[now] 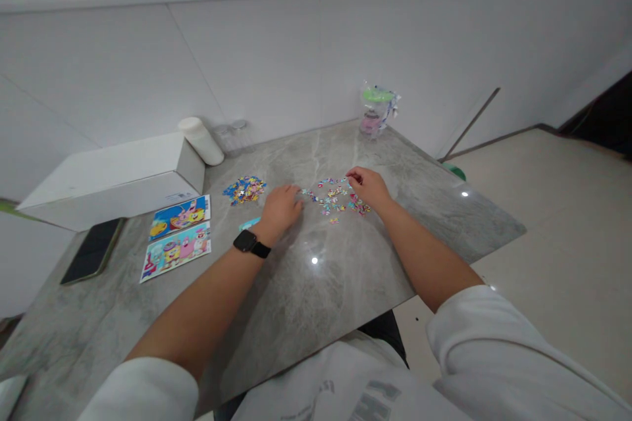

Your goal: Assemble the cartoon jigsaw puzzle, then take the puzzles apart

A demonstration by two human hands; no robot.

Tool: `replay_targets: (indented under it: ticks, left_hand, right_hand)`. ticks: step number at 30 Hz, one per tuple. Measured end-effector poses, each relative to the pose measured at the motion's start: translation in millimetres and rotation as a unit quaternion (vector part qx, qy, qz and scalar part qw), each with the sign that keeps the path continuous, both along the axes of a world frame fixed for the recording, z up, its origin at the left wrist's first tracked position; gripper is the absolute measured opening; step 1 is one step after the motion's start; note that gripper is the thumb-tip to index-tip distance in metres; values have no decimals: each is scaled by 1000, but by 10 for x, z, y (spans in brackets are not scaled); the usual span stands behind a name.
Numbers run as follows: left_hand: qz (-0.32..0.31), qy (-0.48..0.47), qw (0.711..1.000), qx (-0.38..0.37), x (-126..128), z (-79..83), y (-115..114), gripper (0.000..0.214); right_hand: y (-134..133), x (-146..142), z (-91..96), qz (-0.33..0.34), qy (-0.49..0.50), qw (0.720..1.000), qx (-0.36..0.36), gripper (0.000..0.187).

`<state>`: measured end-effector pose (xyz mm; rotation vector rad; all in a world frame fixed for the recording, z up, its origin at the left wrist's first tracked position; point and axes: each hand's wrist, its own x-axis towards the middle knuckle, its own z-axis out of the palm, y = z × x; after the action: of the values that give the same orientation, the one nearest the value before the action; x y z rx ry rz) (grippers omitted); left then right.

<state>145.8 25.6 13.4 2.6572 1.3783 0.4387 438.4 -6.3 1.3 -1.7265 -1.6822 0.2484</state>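
Observation:
My left hand (282,207), with a black watch on the wrist, rests over the grey tabletop. Its fingers are a little apart, with the tips at the left end of a loose group of jigsaw puzzle pieces (332,200). Beyond those pieces on the right, my right hand (369,187) has its thumb and finger pinched together, seemingly on a small puzzle piece at the group's upper right edge. A separate pile of blue and yellow puzzle pieces (245,190) lies left of my left hand. Partly hidden behind my left wrist is a light blue flat item (249,224).
Two cartoon picture cards (176,250) lie on the left, beside a dark phone (93,250). Behind them are a long white box (118,174), a white bottle (201,141) and clear containers (232,136). A plastic-wrapped cup (375,110) stands by the wall. The table (336,296) ends at the right.

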Motion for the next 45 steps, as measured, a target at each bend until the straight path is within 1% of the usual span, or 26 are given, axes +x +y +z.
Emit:
replay_targets:
  ticks: [2,4,6,9,12,17,20,22,23,24,25,27,29,32,34,36,38,40,42,44,45]
  left_hand:
    - [21,-20,999,-13,43,25,243,30]
    - [34,-38,998,-25,110,26,438,29]
    - [41,-29,997,-57,185,11,577,26]
    - [29,2,993,-110,272,-23,700,16]
    - [21,14,990,-141,311,-52,768,7]
    - [25,1,988,-155,298,-42,802,9]
    - [27,-25,989,-142,225,8,749,8]
    - [31,-62,988,-140,127,57,677,14]
    - [34,-94,984,-146,59,83,627,19]
    - [38,-156,973,-165,-21,111,567,22]
    - [40,-223,955,-193,-113,139,495,24]
    - [53,-352,902,-245,-326,190,312,27]
    - [68,-432,853,-286,-554,223,84,38]
    - [105,-531,772,-334,-848,226,-284,44]
    - [125,-597,711,-350,-982,204,-497,46]
    - [141,-649,654,-362,-1065,176,-657,45]
    - [153,-684,607,-374,-1113,145,-758,44]
    - [164,-708,573,-379,-1144,104,-808,43]
    - [166,-730,543,-381,-1169,46,-826,43]
    - [165,-743,517,-392,-1185,-26,-827,43]
    - [165,-744,510,-399,-1188,-63,-827,43]
  right_hand:
    - [-1,-22,3,8,-6,1000,-8,21]
    - [-8,-41,17,12,-10,1000,-11,20]
    - [-20,-56,39,14,-16,1000,-10,19]
    - [-36,-69,68,15,-26,1000,-8,20]
    - [-40,-69,78,16,-30,999,-3,20]
    - [-42,-74,78,22,-27,999,-9,19]
    - [-51,-104,81,26,-24,999,-5,19]
    - [-57,-127,77,30,-25,999,-4,20]
    - [-59,-139,71,33,-26,999,-3,20]
    - [-61,-150,64,39,-26,999,0,20]
    - [-64,-163,54,46,-25,999,5,21]
    - [-75,-203,31,65,-14,998,21,21]
    - [-97,-285,8,83,14,996,41,22]
    - [-147,-545,-3,111,99,988,51,22]
    - [-187,-823,10,145,171,974,25,22]
    - [-224,-1163,35,202,230,952,-20,23]
    - [-249,-1524,58,254,272,926,-69,26]
    - [-255,-1856,63,281,294,908,-101,28]
    - [-247,-2116,41,292,305,900,-108,28]
    - [-240,-2288,-4,289,318,897,-105,28]
    - [-239,-2342,-31,284,326,895,-105,29]
